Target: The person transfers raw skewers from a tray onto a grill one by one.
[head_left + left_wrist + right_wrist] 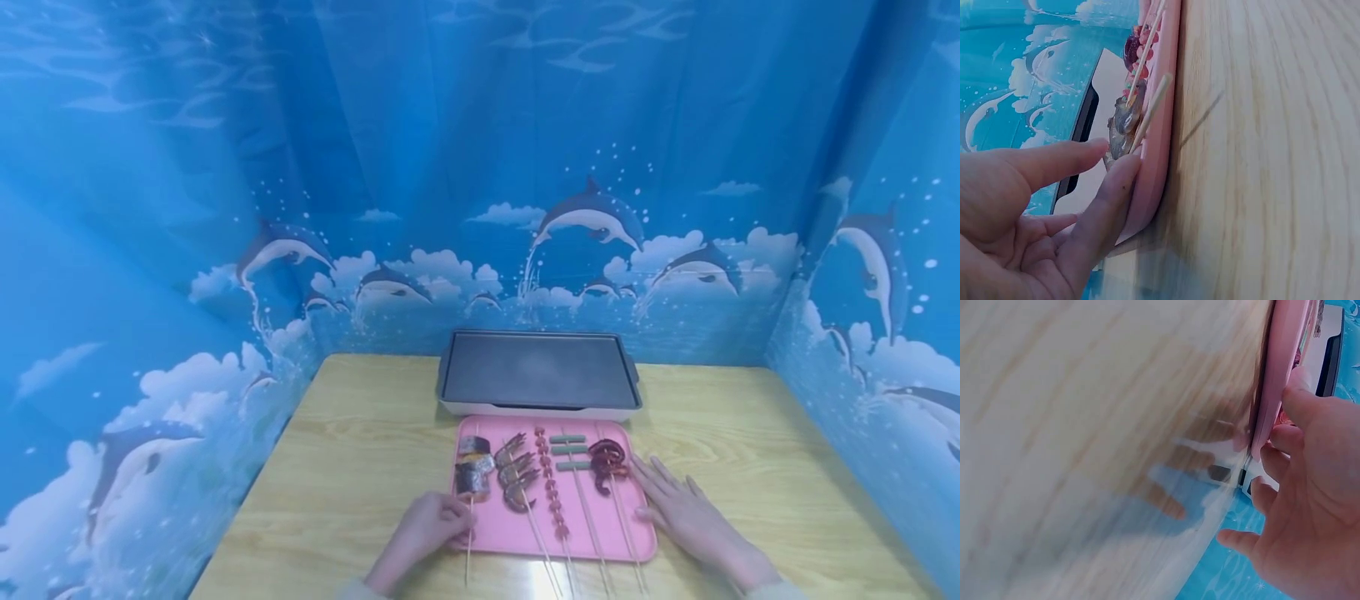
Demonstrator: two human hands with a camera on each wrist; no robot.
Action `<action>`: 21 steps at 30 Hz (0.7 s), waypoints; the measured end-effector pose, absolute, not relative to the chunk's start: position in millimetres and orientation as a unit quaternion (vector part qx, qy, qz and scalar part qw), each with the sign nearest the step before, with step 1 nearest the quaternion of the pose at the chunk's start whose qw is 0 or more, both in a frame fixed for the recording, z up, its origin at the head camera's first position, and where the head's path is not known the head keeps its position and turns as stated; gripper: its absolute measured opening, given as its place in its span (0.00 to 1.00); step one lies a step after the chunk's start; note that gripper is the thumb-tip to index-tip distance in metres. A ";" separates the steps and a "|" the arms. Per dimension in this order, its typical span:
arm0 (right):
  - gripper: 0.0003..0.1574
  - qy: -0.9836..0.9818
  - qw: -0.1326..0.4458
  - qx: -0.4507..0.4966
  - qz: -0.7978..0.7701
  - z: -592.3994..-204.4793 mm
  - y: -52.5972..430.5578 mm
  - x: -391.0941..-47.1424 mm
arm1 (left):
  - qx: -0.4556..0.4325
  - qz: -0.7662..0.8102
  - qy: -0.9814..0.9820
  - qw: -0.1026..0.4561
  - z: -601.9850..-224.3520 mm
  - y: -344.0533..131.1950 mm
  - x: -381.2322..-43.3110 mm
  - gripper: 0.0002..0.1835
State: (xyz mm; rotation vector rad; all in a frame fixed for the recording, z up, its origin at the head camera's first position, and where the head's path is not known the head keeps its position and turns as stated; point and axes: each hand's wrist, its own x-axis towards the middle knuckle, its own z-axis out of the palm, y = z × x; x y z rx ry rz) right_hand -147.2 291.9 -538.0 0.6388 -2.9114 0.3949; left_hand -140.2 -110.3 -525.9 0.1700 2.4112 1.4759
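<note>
A pink tray [517, 533] on the table carries several skewers. My left hand [433, 525] is at its near-left corner, thumb and index finger around the wooden stick [1152, 111] of the leftmost skewer, which bears silvery fish pieces [472, 479]. Beside that lie a shrimp skewer [517, 475], a skewer of small red pieces [551, 487], one with green sticks [572, 450] and a dark red octopus skewer [609, 462]. At the tray's right rim my right hand [686, 512] rests with fingers extended, its thumb reaching over the edge [1282, 369].
Directly behind the tray stands a flat black griddle [536, 367] with a pale base. The pale wooden table [360, 433] extends to both sides. Blue dolphin-print sheeting [450, 167] encloses it at the back and both sides. The stick ends overhang the tray's near rim.
</note>
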 end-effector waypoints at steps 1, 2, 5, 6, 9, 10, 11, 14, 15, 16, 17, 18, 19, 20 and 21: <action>0.39 -0.966 0.067 0.212 0.131 -537.8 291.8 -147.1 | 0.060 0.520 0.837 0.162 -526.7 -110.7 -140.5 0.11; 0.39 -0.966 0.067 0.212 0.132 -537.6 291.7 -146.9 | 0.061 0.525 0.832 0.169 -527.4 -111.2 -140.6 0.11; 0.39 -0.965 0.066 0.211 0.138 -537.2 291.8 -146.4 | 0.069 0.534 0.824 0.175 -529.2 -113.0 -140.7 0.14; 0.39 -0.965 0.065 0.211 0.140 -537.2 291.8 -146.3 | 0.070 0.538 0.822 0.174 -529.3 -113.5 -140.3 0.14; 0.39 -0.966 0.064 0.209 0.141 -538.0 292.1 -146.3 | 0.071 0.563 0.807 0.166 -530.2 -114.6 -137.9 0.15; 0.39 -0.966 0.065 0.208 0.141 -538.3 292.1 -146.4 | 0.067 0.578 0.796 0.166 -530.4 -114.5 -136.8 0.15; 0.39 -0.966 0.063 0.208 0.142 -538.7 292.2 -146.5 | 0.063 0.593 0.785 0.166 -530.2 -114.5 -135.4 0.16; 0.39 -0.965 0.064 0.209 0.144 -540.0 292.3 -147.1 | 0.052 0.623 0.762 0.166 -529.4 -114.1 -130.6 0.17; 0.38 -0.965 0.063 0.209 0.145 -540.4 292.3 -147.2 | 0.049 0.630 0.757 0.167 -528.2 -114.0 -128.6 0.18; 0.38 -0.965 0.064 0.210 0.146 -540.7 292.3 -147.4 | 0.048 0.634 0.754 0.166 -527.1 -114.0 -126.7 0.18; 0.38 -0.964 0.065 0.210 0.146 -540.8 292.3 -147.4 | 0.048 0.636 0.752 0.165 -525.6 -114.2 -124.8 0.19; 0.38 -0.965 0.066 0.210 0.145 -540.8 292.3 -147.4 | 0.047 0.639 0.750 0.165 -523.9 -114.4 -123.0 0.20; 0.38 -0.965 0.066 0.210 0.146 -540.4 292.2 -147.0 | 0.047 0.642 0.748 0.165 -521.8 -114.7 -121.5 0.20; 0.39 -0.965 0.067 0.210 0.145 -539.9 292.1 -146.6 | 0.048 0.644 0.745 0.164 -519.4 -115.1 -120.3 0.20; 0.39 -0.964 0.070 0.210 0.144 -539.6 292.1 -146.4 | 0.050 0.647 0.743 0.163 -516.8 -115.7 -119.6 0.21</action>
